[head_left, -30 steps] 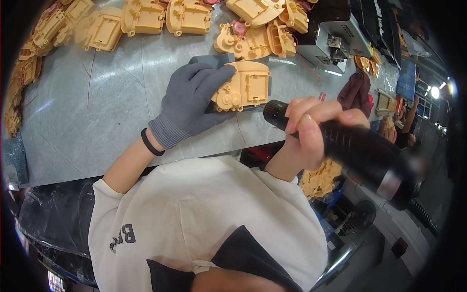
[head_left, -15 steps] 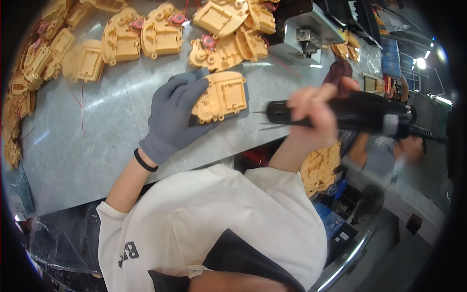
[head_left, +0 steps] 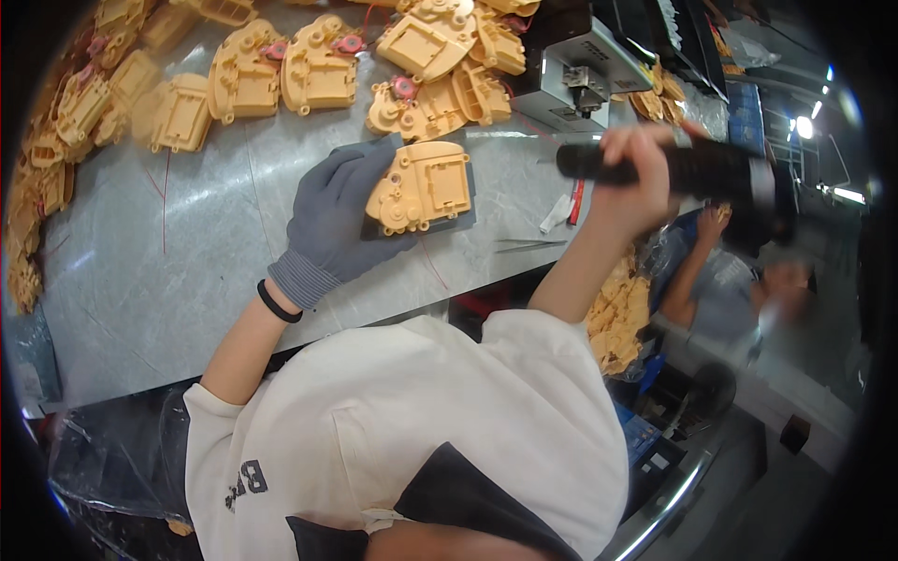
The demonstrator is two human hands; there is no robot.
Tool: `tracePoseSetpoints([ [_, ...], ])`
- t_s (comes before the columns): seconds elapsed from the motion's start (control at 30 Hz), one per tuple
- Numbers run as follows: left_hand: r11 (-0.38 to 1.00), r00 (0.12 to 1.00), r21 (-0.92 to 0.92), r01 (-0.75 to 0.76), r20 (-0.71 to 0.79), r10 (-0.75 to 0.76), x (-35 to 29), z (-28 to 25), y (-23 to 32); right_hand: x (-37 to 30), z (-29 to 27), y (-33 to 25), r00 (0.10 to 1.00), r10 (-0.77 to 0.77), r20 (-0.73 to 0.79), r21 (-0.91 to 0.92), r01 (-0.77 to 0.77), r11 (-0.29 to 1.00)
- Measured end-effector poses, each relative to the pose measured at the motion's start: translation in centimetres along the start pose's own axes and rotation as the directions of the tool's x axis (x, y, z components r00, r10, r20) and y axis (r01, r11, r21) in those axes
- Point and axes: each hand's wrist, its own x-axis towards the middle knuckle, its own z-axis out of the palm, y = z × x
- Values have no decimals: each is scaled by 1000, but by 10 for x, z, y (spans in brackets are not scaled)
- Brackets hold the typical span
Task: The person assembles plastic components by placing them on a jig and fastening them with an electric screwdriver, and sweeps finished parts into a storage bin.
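Black power driver (head_left: pixel 716 168) being gripped by right hand (head_left: pixel 645 173), curled round its body; likely heavy, stiff, best held at barrel. Tan housing (head_left: pixel 423 189) being clasped, together with dark block (head_left: pixel 453 224), by curled, gloved left hand (head_left: pixel 339 210), just to its right; likely light, rigid, thin tabs fragile, best taken by side walls. Dark lettering (head_left: pixel 246 482) being shown on shirt (head_left: pixel 421 388) below hands; pale band (head_left: pixel 762 182) on driver being blurred, unreadable.

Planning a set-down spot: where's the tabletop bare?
Widest: tabletop left of the gloved left hand, between tan housings and near edge, though thin red wires lie there. Smaller: between held housing and tweezers. Crowded: far and left edges, with housings, plus the grey machine.
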Motion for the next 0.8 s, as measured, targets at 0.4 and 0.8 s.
tracePoseSetpoints([
  [0.4, 999, 998, -4, -45, 45, 45, -2, -3, -3, -80, 55, -31, 977, 51, 205, 77, -68, 995],
  [0.8, 998, 998, -19, -52, 25, 52, -3, -5, -2, -75, 57, -25, 976, 32, 213, 129, -60, 990],
])
